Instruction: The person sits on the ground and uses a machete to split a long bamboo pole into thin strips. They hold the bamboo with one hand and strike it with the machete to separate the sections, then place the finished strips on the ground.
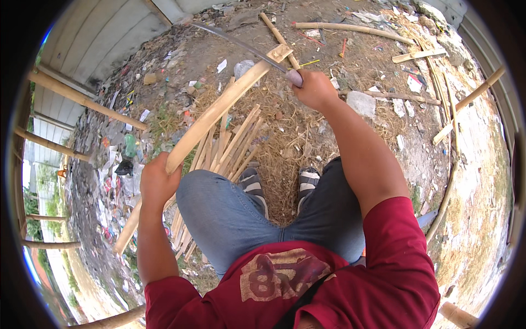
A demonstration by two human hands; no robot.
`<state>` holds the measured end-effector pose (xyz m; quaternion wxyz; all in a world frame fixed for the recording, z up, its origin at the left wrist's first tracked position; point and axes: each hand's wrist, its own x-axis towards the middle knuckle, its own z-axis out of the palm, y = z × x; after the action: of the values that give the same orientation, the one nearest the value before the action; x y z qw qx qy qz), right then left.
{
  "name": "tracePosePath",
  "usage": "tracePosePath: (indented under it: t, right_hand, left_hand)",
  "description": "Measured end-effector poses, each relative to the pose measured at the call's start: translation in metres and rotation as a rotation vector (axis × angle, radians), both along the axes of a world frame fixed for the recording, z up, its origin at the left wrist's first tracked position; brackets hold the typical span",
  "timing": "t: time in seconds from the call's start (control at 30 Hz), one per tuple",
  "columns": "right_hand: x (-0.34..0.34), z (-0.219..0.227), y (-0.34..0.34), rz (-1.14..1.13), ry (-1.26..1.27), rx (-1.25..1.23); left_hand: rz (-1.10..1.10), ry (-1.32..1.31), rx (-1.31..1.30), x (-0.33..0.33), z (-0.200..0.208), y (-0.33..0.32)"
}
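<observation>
My left hand [159,176] is closed around a long split bamboo piece [219,108], which slants up and to the right away from me. Its near end sticks out behind my hand, past my left knee. The far end lies by a short bamboo pole [278,38] on the ground; whether they touch I cannot tell. Gripped by its handle in my right hand [315,92] is a machete [241,45]. Its long, slightly curved blade points to the upper left and crosses over the bamboo near the far end. I cannot tell whether blade and bamboo touch.
Several cut bamboo strips [236,143] lie in a bundle beside my left leg. Litter and dry shavings cover the ground. Another bamboo pole [353,30] lies at the far right, near a pale flat stone [361,104]. Bamboo posts [87,98] and a wall [93,41] stand at the left.
</observation>
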<state>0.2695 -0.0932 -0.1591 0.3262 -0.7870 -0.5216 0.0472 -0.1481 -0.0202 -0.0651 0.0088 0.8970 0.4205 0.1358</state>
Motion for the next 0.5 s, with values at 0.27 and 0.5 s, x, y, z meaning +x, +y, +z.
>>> tracePosePath:
  t: [0.27,0.5]
  right_hand:
    - [-0.043,0.045,-0.008,0.333,-0.309,-0.186]
    - [-0.054,0.033,-0.003,0.225,-0.035,-0.101]
  left_hand:
    - [0.055,0.156,0.223,0.014,-0.002,0.007]
    - [0.067,0.278,0.314,0.024,0.010,0.021]
